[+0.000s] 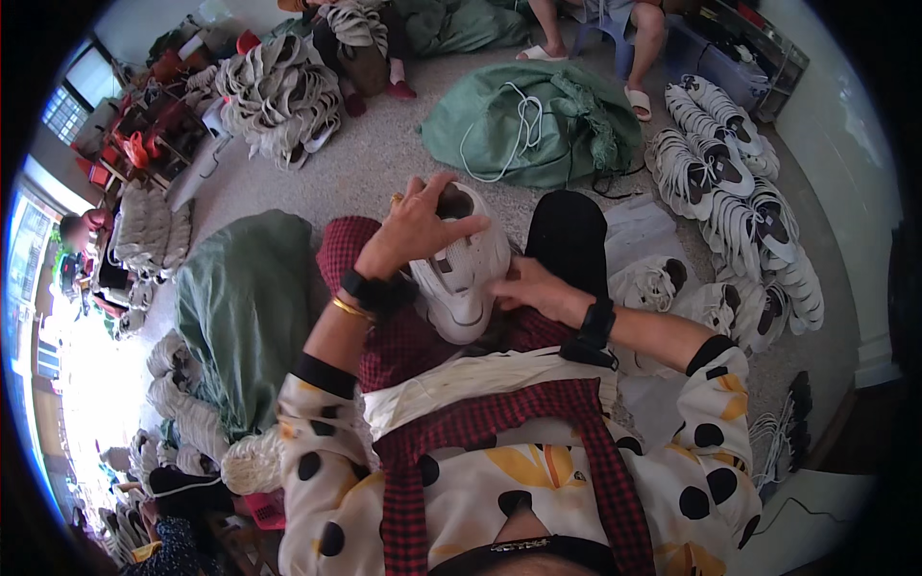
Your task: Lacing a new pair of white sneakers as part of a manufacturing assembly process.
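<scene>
A white sneaker rests over my lap, its toe toward me and its dark collar opening away from me. My left hand holds it by the collar, thumb on one side and fingers on the other. Against the right side of the shoe, near the toe, my right hand is closed; some of its fingertips are hidden by the shoe. A bundle of white shoelaces lies across my lap, over a red and black checked apron. No lace end can be made out in either hand.
Rows of white shoes stand at the right, with loose ones on a pale sheet nearer me. Green sacks lie left and ahead. A shoe pile is at the far left; other people sit at the back.
</scene>
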Tool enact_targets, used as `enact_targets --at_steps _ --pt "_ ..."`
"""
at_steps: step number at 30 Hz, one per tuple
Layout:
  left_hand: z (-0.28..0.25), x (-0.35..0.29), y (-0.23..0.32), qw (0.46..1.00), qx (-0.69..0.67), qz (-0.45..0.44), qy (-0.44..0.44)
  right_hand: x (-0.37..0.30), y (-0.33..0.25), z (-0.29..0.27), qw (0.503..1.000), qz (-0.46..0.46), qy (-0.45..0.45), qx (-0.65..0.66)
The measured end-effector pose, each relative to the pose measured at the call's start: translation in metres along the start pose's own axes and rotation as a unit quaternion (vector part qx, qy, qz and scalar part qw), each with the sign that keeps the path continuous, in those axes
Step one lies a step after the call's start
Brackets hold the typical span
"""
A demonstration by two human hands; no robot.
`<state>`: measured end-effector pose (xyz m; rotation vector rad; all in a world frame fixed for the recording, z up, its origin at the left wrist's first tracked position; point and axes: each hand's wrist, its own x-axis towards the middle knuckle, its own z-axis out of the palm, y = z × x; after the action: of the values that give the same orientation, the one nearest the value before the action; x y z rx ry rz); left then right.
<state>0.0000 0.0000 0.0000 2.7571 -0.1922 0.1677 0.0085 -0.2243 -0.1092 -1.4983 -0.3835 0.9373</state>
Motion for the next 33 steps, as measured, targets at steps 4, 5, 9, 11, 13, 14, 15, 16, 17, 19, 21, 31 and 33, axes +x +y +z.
enact_targets --at_steps 4,5,9,11,13,14,15,16,17,19,21,31,33 --pt "0.017 -0.002 0.006 0.998 -0.066 0.008 -0.003 -0.022 -0.013 -0.027 1.000 0.006 0.008 -0.003" --pt "0.023 -0.002 -0.002 0.998 -0.070 -0.001 0.009 -0.024 -0.014 -0.021 1.000 -0.015 0.013 -0.019" --pt "0.030 0.012 -0.033 0.994 -0.106 0.041 -0.009 -0.040 -0.035 -0.023 0.999 -0.001 0.024 -0.040" --pt "0.029 0.009 -0.035 0.996 -0.087 0.033 -0.003 -0.067 -0.068 -0.028 0.993 -0.029 -0.006 -0.114" --pt "0.016 -0.001 -0.040 0.990 -0.137 0.037 -0.007 -0.102 -0.077 -0.052 0.992 0.018 -0.054 -0.117" --pt "0.012 -0.001 -0.036 0.987 -0.156 0.041 -0.015 -0.127 -0.064 -0.063 0.990 0.050 -0.054 -0.116" --pt "0.011 0.001 -0.032 0.984 -0.173 0.047 -0.022 -0.153 -0.029 -0.086 0.975 0.088 -0.142 -0.148" --pt "0.006 0.000 -0.031 0.985 -0.163 0.039 -0.042 -0.173 -0.021 -0.084 0.930 0.176 -0.205 -0.249" --pt "0.010 0.007 -0.025 0.986 -0.149 0.054 -0.045 -0.218 0.061 -0.093 0.921 0.325 -0.165 -0.140" --pt "0.036 0.010 -0.036 0.994 -0.083 0.067 -0.012 -0.159 0.041 -0.133 0.917 0.315 -0.172 -0.175" --pt "0.033 0.011 -0.029 0.995 -0.069 0.075 -0.022 -0.121 0.012 -0.167 0.913 0.303 -0.162 -0.220" --pt "0.029 0.022 -0.029 0.983 -0.142 0.090 -0.075 0.016 -0.047 -0.205 0.894 0.297 -0.171 -0.287" --pt "0.034 0.026 -0.030 0.983 -0.141 0.086 -0.076 0.035 -0.043 -0.200 0.894 0.296 -0.179 -0.285"
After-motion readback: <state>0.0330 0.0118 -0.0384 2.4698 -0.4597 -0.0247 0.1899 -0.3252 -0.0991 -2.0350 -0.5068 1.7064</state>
